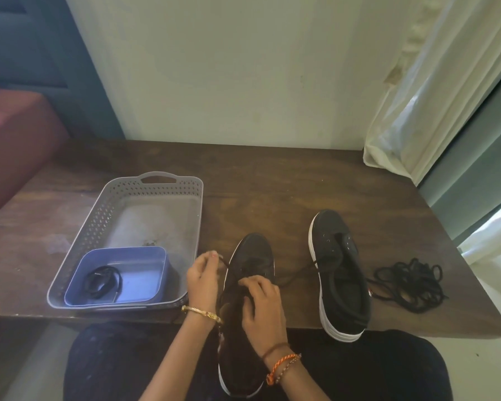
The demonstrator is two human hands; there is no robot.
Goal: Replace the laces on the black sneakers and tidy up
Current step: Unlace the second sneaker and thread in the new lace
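Note:
Two black sneakers with white soles are in front of me. The near sneaker (250, 264) lies over the table's front edge and my lap, toe pointing away. My left hand (204, 274) pinches one end of a black lace (297, 273) just left of the shoe. My right hand (262, 305) rests on the shoe's tongue and pinches the lace at the eyelets. The lace's other end trails right to the second sneaker (342, 273), which stands unlaced on the table. A pile of loose black laces (411, 283) lies to its right.
A grey perforated basket (104, 215) sits at the left of the dark wooden table (272, 183). Inside it stands a blue tub (145, 273) holding a coiled black lace (103, 282). A white curtain (434, 96) hangs at the right; a wall stands behind.

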